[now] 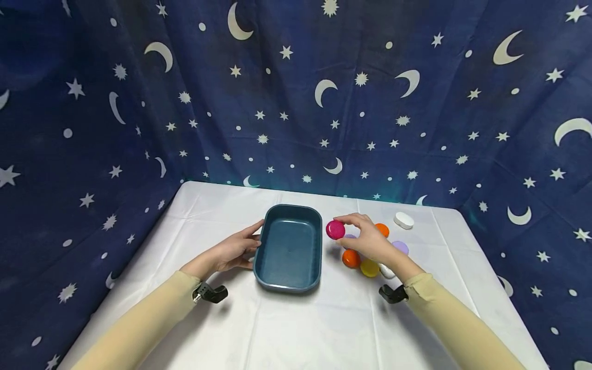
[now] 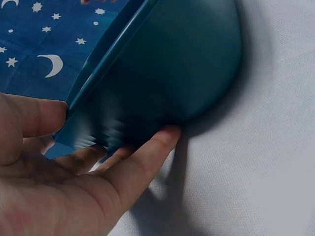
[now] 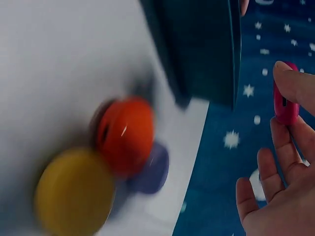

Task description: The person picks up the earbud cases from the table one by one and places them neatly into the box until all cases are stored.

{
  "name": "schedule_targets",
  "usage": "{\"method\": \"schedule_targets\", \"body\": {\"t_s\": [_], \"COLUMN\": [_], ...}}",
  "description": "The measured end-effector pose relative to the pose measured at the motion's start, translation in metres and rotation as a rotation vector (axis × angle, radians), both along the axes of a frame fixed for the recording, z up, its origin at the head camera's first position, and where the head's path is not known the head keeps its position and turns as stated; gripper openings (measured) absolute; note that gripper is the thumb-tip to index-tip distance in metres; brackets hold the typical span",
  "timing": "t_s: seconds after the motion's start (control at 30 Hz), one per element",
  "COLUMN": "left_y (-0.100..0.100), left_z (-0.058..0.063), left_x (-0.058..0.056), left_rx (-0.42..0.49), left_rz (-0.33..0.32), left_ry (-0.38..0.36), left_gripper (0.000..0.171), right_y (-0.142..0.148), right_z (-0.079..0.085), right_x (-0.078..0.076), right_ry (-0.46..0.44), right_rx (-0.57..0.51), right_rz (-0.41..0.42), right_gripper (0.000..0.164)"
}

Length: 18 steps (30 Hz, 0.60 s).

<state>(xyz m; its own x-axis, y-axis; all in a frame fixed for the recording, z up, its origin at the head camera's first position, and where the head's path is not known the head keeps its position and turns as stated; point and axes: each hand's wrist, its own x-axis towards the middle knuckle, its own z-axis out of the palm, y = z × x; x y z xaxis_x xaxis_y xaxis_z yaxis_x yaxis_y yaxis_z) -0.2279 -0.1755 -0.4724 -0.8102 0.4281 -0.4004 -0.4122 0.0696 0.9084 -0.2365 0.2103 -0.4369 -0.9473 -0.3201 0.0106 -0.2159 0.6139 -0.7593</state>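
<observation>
My right hand (image 1: pixel 365 237) pinches a small round magenta case (image 1: pixel 335 229) between thumb and fingertips, held up off the table right of a dark blue bin (image 1: pixel 290 288). In the right wrist view, the case (image 3: pixel 287 96) is seen edge-on and shows a dark slot in its side. The bin's inside looks bare in the head view. Along its left outer wall rests my left hand (image 1: pixel 233 250), the fingers fairly straight. In the left wrist view, the thumb touches near the rim and another fingertip reaches the wall's lower part.
Around and under the right hand lie round cases: orange-red (image 1: pixel 351 258), yellow (image 1: pixel 369 267), orange (image 1: pixel 383 229) and lilac (image 1: pixel 400 247). A white item (image 1: pixel 386 271) is partly hidden by the wrist. A white oval piece (image 1: pixel 404 220) sits farther back. Starry curtains (image 1: pixel 296 103) border the white-covered table (image 1: pixel 296 329).
</observation>
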Motion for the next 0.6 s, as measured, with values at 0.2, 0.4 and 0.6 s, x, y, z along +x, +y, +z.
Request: {"method": "schedule_targets", "body": {"t_s": [0.2, 0.4, 0.6], "left_y": [0.001, 0.002, 0.002], "left_z": [0.0, -0.002, 0.001], "left_x": [0.0, -0.001, -0.001], "left_rx": [0.032, 0.043, 0.046], "left_rz": [-0.015, -0.007, -0.003], "left_ry": [-0.005, -0.018, -0.027], "left_gripper": [0.069, 0.069, 0.07], "right_y": [-0.038, -0.068, -0.097], "right_z": [-0.006, -0.015, -0.01], "right_x": [-0.01, -0.017, -0.025], "right_ry": [0.046, 0.075, 0.119], "right_rx": [-0.013, 0.061, 0.165], "right_rz": [0.085, 0.159, 0.282], "right_gripper": [0.058, 0.056, 0.054]}}
